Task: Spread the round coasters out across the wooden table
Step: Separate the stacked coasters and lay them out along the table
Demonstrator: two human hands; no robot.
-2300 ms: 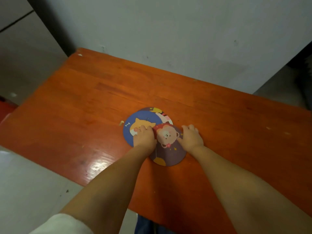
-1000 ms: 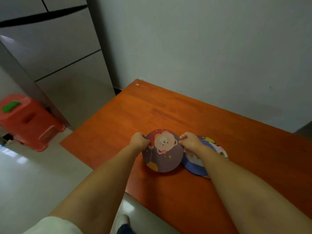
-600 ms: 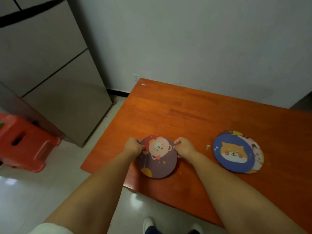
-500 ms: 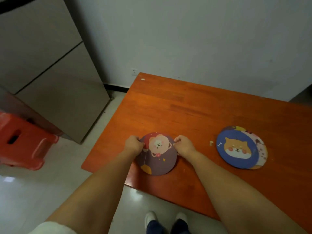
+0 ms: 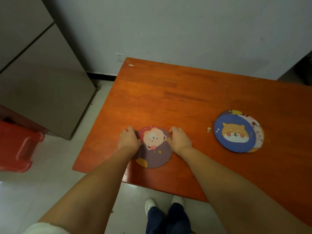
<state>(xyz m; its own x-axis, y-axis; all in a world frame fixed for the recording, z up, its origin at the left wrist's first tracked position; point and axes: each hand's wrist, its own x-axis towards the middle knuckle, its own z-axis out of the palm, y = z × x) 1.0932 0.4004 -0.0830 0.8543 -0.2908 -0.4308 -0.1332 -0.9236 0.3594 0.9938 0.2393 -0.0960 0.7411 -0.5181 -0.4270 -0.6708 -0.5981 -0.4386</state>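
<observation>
A purple round coaster with a bear picture (image 5: 154, 149) lies on the orange wooden table (image 5: 177, 98) near its front left corner. My left hand (image 5: 128, 139) grips its left rim and my right hand (image 5: 179, 139) grips its right rim. Far to the right a blue coaster with a dog face (image 5: 233, 131) sits on top of a small stack; a pale coaster (image 5: 258, 132) and a dark one (image 5: 232, 112) peek out from beneath it.
A small pale crumb (image 5: 208, 130) lies left of the stack. A grey refrigerator (image 5: 38, 78) stands left of the table, with a red plastic stool (image 5: 16, 147) in front of it. A white wall (image 5: 185, 31) runs behind the table. My feet (image 5: 163, 203) are below the front edge.
Both hands have carried the bear coaster off the stack and leftward to the table's front left corner. The dog coaster is now the stack's top.
</observation>
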